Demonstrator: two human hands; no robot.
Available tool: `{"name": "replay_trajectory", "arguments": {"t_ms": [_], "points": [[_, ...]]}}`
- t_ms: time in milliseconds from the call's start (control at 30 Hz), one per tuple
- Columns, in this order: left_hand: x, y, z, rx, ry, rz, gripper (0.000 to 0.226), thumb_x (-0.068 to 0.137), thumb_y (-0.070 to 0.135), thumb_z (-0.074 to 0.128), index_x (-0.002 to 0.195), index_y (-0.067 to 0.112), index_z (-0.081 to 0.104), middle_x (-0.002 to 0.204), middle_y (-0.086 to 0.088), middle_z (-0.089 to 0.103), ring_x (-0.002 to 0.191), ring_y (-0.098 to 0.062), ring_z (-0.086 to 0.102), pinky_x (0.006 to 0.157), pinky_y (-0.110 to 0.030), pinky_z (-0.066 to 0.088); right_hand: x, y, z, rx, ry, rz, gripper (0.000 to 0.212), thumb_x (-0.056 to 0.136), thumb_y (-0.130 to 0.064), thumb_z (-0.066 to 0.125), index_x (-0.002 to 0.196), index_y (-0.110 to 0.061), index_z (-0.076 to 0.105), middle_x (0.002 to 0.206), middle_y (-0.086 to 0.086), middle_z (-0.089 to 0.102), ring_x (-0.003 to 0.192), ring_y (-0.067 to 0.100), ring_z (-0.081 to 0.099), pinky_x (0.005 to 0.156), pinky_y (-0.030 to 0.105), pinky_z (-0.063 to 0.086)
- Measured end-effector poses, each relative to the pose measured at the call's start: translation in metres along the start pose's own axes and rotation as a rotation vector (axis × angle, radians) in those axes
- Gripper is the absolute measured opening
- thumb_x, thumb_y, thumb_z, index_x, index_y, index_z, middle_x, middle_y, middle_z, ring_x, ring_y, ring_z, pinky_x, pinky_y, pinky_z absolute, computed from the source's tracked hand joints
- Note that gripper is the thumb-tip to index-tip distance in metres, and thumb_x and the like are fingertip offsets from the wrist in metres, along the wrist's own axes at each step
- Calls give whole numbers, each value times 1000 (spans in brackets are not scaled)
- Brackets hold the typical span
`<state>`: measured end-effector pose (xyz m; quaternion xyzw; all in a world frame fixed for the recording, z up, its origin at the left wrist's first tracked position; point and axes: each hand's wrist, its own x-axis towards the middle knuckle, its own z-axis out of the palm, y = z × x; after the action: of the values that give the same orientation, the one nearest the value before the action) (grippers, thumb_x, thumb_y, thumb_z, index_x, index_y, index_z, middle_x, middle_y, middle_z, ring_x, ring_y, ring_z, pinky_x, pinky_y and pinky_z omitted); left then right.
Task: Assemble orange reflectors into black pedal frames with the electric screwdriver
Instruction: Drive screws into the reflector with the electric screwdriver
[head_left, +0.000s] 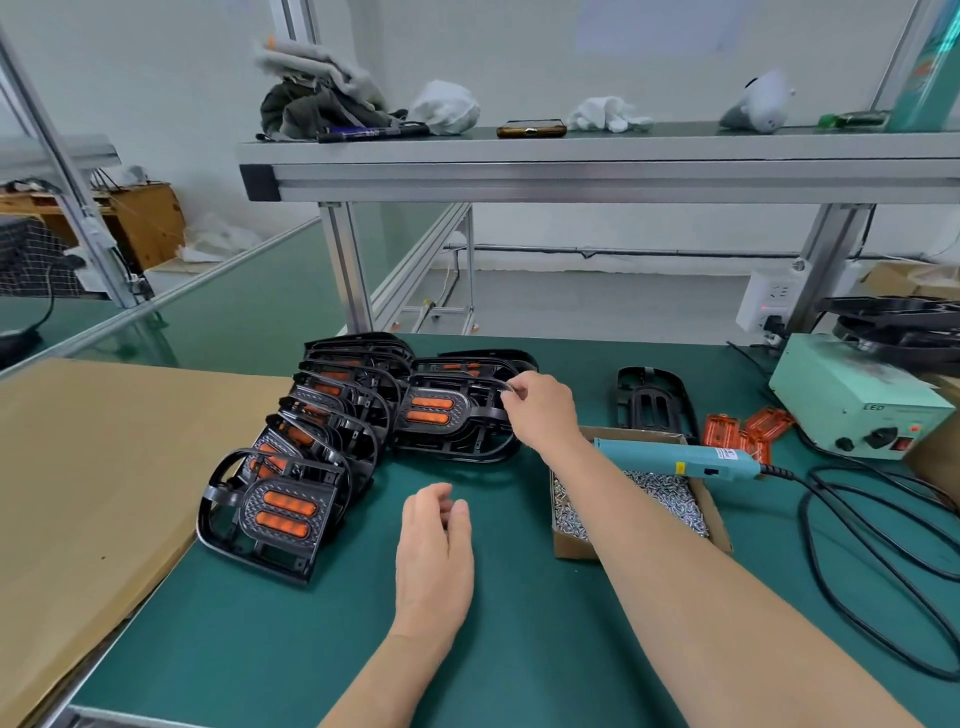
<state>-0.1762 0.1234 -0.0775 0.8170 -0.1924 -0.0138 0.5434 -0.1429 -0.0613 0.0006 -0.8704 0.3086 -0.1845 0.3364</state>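
Green mat, aluminium shelf above, right hand fingers pinching pedal frame, left hand fingers loosely apart

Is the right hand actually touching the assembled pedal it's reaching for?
Touching. The head view shows the right hand pinching the black outer rim of the assembled pedal, with no gap visible between them.
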Motion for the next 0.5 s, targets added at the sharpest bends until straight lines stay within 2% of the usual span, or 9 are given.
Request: {"name": "replay_trajectory", "arguments": {"t_ms": [100,200,300,400,433,500], "points": [[2,0,0,20,-3,13,18,102,28,45,119,26,52,108,21,50,102,16,44,78,-5,36,4,2,0,-62,-58,-3,20,100,-15,53,108,-14,71,108,7,68,99,28,59,77,28,42],[3,0,0,29,-2,15,15,102,27,45,116,27,52,107,20,51,102,15,45,78,-6,35,3,-2,0,-84,-74,-27,19,99,-14,51,92,-15,68,94,8,65,89,29,55,71,28,38],[3,0,1,34,-3,16,14,102,27,45,114,27,52,106,20,51,102,15,45,78,-7,35,1,-5,-2,-66,-139,-29,16,95,-11,50,85,-12,63,89,10,62,84,30,52,69,30,38],[2,0,1,32,-2,21,15,102,27,45,115,27,53,106,20,51,101,14,45,78,-9,36,0,-4,-7,-79,-211,-46,17,90,-7,52,75,-10,59,78,8,59,80,30,51,58,30,37],[2,0,1,34,-2,22,16,102,27,45,115,27,54,106,19,51,101,13,46,78,-9,36,0,-3,-8,-105,-234,-61,16,90,-6,54,78,-11,63,80,7,61,82,31,53,58,29,36],[1,0,0,50,-2,30,18,102,26,45,117,26,56,104,18,52,100,12,46,78,-6,35,-1,-2,-10,-136,-269,-90,18,89,-5,61,99,-11,74,92,7,68,88,30,59,61,27,42]]}}
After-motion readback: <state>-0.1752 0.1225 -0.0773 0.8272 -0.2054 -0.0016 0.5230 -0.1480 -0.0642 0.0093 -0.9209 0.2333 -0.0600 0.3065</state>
